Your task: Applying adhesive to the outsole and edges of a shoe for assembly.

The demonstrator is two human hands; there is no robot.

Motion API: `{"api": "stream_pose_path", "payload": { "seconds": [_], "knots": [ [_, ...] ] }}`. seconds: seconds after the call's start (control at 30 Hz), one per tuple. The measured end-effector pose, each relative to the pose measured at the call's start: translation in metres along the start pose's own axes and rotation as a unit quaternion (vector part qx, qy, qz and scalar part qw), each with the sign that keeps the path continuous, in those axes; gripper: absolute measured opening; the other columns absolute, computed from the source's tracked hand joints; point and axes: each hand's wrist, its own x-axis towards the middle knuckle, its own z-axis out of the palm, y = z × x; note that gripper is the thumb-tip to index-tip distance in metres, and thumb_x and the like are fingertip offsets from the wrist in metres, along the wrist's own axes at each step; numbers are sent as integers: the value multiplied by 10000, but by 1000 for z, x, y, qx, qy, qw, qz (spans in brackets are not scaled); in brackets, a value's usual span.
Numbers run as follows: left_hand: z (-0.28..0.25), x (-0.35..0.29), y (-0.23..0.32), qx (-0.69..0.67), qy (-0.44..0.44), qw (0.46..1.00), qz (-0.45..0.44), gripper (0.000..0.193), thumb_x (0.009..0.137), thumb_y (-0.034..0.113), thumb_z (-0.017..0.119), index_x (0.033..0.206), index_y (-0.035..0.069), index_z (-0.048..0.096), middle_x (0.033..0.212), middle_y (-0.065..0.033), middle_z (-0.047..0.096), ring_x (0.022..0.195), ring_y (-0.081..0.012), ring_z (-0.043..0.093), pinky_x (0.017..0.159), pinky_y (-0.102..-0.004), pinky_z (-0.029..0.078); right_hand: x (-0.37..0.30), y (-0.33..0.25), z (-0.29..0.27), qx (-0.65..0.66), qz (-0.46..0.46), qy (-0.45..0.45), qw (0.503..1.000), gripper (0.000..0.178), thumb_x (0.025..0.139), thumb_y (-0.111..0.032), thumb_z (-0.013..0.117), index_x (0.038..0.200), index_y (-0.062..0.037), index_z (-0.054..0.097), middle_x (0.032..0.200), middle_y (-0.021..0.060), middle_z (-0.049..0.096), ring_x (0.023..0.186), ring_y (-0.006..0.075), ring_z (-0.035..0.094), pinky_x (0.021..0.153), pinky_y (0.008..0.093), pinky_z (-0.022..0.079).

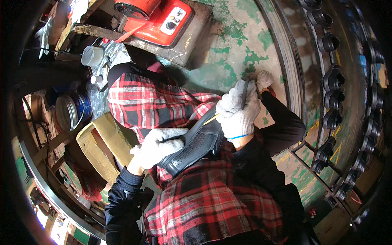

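Note:
A black shoe (pixel 190 152) with a perforated side lies slantwise over my lap, on a red plaid cloth (pixel 212 204). My left hand (pixel 158 148), in a pale knitted glove, is closed on the shoe's near-left end, thumb along its upper edge. Above the far end is my right hand (pixel 240 112), gloved too, fingers curled. From its grip a thin yellow stick (pixel 210 119) reaches down to the shoe's upper edge. A dark strip (pixel 245 94) shows between the right fingers; whether it belongs to the stick or the shoe I cannot tell.
Black shoes (pixel 333 77) stand in rows on racks along the right. An orange-red machine (pixel 163 24) rests on a worn block ahead. At left are an open cardboard box (pixel 98 147), a bucket (pixel 73 110) and a white cup (pixel 93 56). Metal rails (pixel 286 49) curve past the right side.

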Motion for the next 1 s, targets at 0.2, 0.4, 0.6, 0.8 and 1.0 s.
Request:
{"api": "stream_pose_path", "payload": {
  "seconds": [0.2,0.4,0.6,0.8,1.0],
  "knots": [
    [0,2,-2,-2,-1,1000,1,498,903,123,651,1353,-78,580,1194,-127,695,1046,-153,645,967,-290,495,-4,5,3,-34,6,-11,999,422,996,-506,563,702,-214,485,534,-54,383,435,108,334,446,270,288],
    [1,2,-1,27,-13,1000,4,488,911,136,652,1350,-68,587,1203,-122,694,1061,-157,642,975,-300,493,-9,8,7,-113,16,28,993,427,984,-535,571,722,-217,459,556,-66,387,467,86,349,503,261,318],
    [1,2,1,44,-6,999,21,470,915,128,647,1341,-63,597,1196,-124,700,1061,-162,642,984,-303,488,-3,5,0,-43,25,0,999,398,1005,-495,549,713,-230,495,532,-66,394,431,91,334,461,250,281],
    [-1,2,1,30,-16,999,0,472,917,120,648,1353,-55,591,1207,-121,699,1071,-157,638,987,-302,486,0,2,-3,-35,27,1,999,407,1041,-446,483,692,-237,475,511,-61,356,398,97,326,408,262,258],
    [-1,2,0,44,-13,999,12,470,924,134,652,1353,-49,594,1202,-116,700,1065,-152,635,984,-299,487,0,2,0,-63,9,20,998,354,1046,-391,473,730,-232,495,511,-59,345,395,93,341,410,255,271]
  ]
}}
